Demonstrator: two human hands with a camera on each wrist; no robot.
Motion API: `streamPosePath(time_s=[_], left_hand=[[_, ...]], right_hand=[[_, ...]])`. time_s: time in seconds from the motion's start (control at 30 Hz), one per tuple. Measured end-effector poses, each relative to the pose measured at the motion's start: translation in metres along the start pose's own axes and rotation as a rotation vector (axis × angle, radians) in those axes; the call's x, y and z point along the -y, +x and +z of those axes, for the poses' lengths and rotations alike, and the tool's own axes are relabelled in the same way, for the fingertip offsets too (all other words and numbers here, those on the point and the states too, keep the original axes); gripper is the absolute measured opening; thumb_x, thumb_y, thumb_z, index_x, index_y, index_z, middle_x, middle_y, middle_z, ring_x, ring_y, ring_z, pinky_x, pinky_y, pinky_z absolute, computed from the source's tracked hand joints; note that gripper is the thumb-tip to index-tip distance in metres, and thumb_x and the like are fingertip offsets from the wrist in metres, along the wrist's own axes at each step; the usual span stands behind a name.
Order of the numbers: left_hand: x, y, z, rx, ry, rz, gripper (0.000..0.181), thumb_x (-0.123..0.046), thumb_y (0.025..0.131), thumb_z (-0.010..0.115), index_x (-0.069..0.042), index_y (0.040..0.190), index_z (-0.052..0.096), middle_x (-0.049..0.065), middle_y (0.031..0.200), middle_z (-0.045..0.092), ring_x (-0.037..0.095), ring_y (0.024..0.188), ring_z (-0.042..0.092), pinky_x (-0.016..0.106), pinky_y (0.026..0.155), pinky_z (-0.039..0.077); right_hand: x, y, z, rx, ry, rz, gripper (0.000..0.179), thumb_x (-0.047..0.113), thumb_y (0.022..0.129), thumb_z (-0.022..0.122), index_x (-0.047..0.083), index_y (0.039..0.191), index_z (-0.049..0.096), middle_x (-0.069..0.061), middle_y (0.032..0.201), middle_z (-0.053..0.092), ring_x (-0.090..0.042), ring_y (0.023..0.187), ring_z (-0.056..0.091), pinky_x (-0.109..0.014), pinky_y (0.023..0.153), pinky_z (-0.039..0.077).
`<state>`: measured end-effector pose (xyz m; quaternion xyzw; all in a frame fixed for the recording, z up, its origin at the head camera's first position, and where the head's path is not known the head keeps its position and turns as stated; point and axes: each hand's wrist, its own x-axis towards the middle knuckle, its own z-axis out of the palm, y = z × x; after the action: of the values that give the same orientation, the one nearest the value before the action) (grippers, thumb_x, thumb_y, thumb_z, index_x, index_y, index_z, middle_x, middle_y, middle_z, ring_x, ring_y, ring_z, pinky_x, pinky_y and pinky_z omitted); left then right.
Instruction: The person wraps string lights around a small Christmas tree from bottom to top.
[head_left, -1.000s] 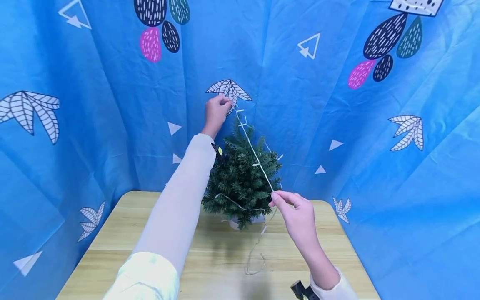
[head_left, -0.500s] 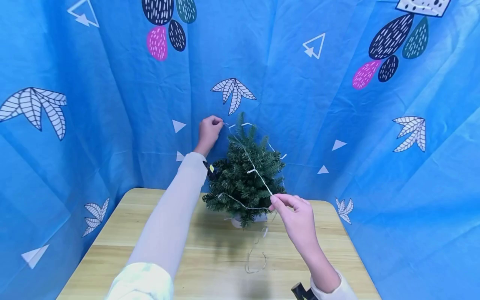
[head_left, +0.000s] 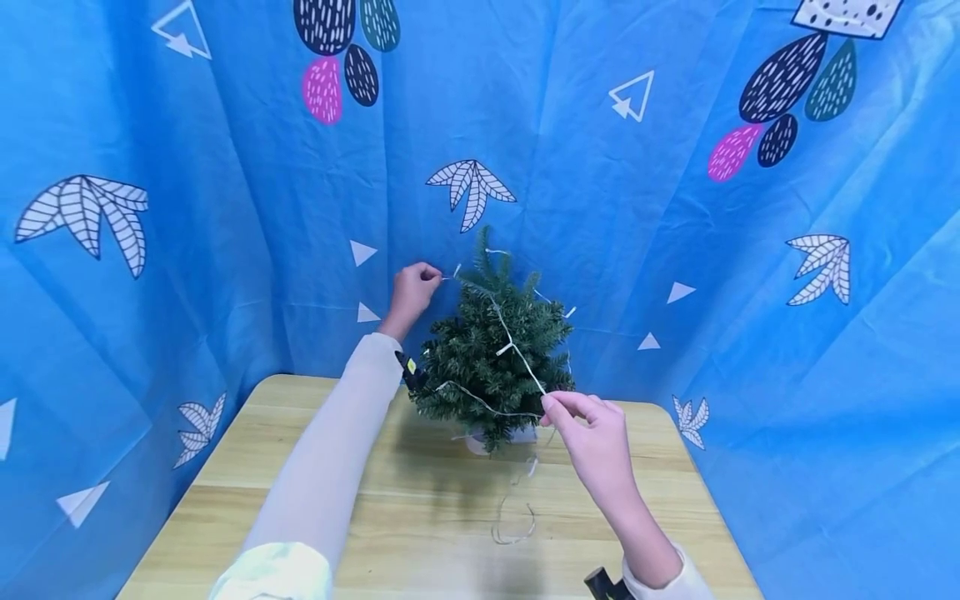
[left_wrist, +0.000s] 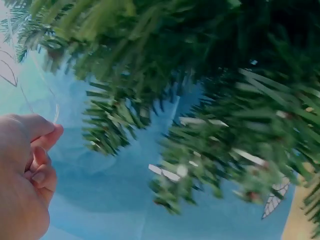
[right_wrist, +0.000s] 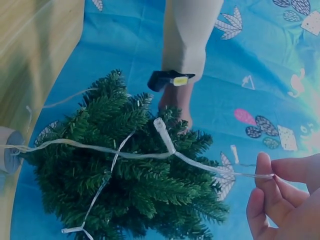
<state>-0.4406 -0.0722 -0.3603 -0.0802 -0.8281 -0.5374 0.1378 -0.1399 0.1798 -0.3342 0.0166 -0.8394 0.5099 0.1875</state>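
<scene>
A small artificial Christmas tree (head_left: 495, 358) stands on the table, its whitish base (head_left: 477, 445) partly hidden under the branches. A string of fairy lights (head_left: 511, 340) loops around it, crossing the front and passing behind the top. Left of the treetop, my left hand (head_left: 411, 293) pinches the wire between thumb and fingertips. At the tree's lower right, my right hand (head_left: 596, 442) pinches the same string. From there it runs slantwise up across the front. In the right wrist view, a small clear bulb (right_wrist: 163, 134) sticks up from the wire near my right hand (right_wrist: 290, 192).
A wooden table (head_left: 300, 483) carries the tree near its back edge. The loose tail of the light string (head_left: 513, 540) lies curled in front of it. Blue patterned cloth (head_left: 585, 167) hangs close behind and on both sides. Dark wrist cameras (head_left: 607, 585) sit at both sleeves.
My left hand has come down and leftward from above the treetop, drawing the wire down to the tree's upper left. My right hand has stayed nearly still, still pinching the string.
</scene>
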Motion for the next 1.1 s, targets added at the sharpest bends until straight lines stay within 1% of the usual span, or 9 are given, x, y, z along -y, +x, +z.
streamPosePath(time_s=[0.07,0.27,0.47,0.53,0.6,0.7,0.8,0.87,1.1], left_hand=[[0.004,-0.005,-0.001,0.005,-0.006,0.001,0.02,-0.019,0.102,0.061,-0.002,0.106,0.072,0.016,0.109,0.068,0.029,0.094,0.059,0.043,0.082,0.05],[0.015,-0.019,-0.004,0.019,-0.024,0.01,0.02,-0.019,0.102,0.062,-0.002,0.106,0.073,0.015,0.108,0.069,0.028,0.092,0.06,0.04,0.077,0.049],[0.026,-0.032,-0.007,0.076,-0.01,-0.039,0.023,-0.02,0.103,0.061,-0.001,0.111,0.072,0.014,0.109,0.068,0.026,0.089,0.056,0.036,0.073,0.045],[0.028,-0.037,-0.007,0.077,-0.024,-0.051,0.024,-0.02,0.103,0.061,-0.001,0.111,0.072,0.014,0.109,0.068,0.026,0.09,0.057,0.035,0.073,0.046],[0.029,-0.04,-0.009,0.061,-0.07,-0.054,0.023,-0.02,0.102,0.061,-0.002,0.109,0.072,0.014,0.109,0.068,0.026,0.092,0.058,0.035,0.074,0.046],[0.029,-0.041,-0.013,0.007,-0.161,-0.041,0.021,-0.02,0.101,0.064,-0.002,0.107,0.072,0.015,0.109,0.068,0.027,0.094,0.06,0.035,0.075,0.048],[0.026,-0.04,-0.018,-0.051,-0.239,-0.028,0.02,-0.019,0.099,0.067,-0.002,0.106,0.073,0.015,0.108,0.069,0.027,0.098,0.062,0.037,0.081,0.05],[0.023,-0.038,-0.021,-0.079,-0.282,-0.027,0.02,-0.02,0.098,0.068,-0.002,0.106,0.073,0.015,0.11,0.069,0.027,0.103,0.064,0.039,0.086,0.052],[0.009,-0.035,-0.029,-0.112,-0.384,-0.075,0.022,-0.023,0.098,0.069,-0.004,0.108,0.074,0.013,0.114,0.071,0.027,0.112,0.064,0.048,0.099,0.049]], right_hand=[[0.0,-0.001,0.0,0.002,-0.003,-0.011,0.019,0.037,0.096,0.07,0.02,0.096,0.079,0.0,0.08,0.071,-0.016,0.103,0.051,-0.037,0.096,0.034],[0.001,-0.004,0.002,-0.014,0.007,-0.052,0.022,0.037,0.098,0.067,0.019,0.1,0.078,0.002,0.082,0.073,-0.013,0.109,0.051,-0.038,0.109,0.026],[0.006,-0.005,0.006,-0.022,-0.006,-0.109,0.02,0.034,0.098,0.067,0.018,0.101,0.079,0.005,0.078,0.072,-0.013,0.098,0.056,-0.037,0.11,0.024],[0.007,-0.005,0.007,-0.021,-0.006,-0.12,0.019,0.033,0.098,0.067,0.018,0.101,0.079,0.006,0.078,0.072,-0.014,0.096,0.057,-0.037,0.11,0.024],[0.008,-0.005,0.008,-0.024,0.001,-0.126,0.018,0.034,0.098,0.067,0.02,0.1,0.078,0.006,0.078,0.071,-0.014,0.098,0.055,-0.038,0.109,0.024],[0.011,-0.005,0.012,-0.044,0.017,-0.134,0.017,0.034,0.098,0.067,0.021,0.1,0.077,0.006,0.08,0.071,-0.015,0.107,0.051,-0.04,0.108,0.025],[0.016,-0.006,0.014,-0.077,0.044,-0.144,0.017,0.036,0.098,0.067,0.022,0.098,0.077,0.006,0.081,0.072,-0.015,0.114,0.046,-0.041,0.104,0.029],[0.02,-0.006,0.017,-0.1,0.065,-0.166,0.016,0.035,0.098,0.067,0.022,0.096,0.077,0.006,0.081,0.072,-0.014,0.115,0.046,-0.041,0.103,0.03],[0.029,-0.009,0.023,-0.178,0.137,-0.248,0.016,0.027,0.1,0.065,0.02,0.093,0.077,0.005,0.082,0.071,-0.011,0.114,0.046,-0.038,0.099,0.033]])
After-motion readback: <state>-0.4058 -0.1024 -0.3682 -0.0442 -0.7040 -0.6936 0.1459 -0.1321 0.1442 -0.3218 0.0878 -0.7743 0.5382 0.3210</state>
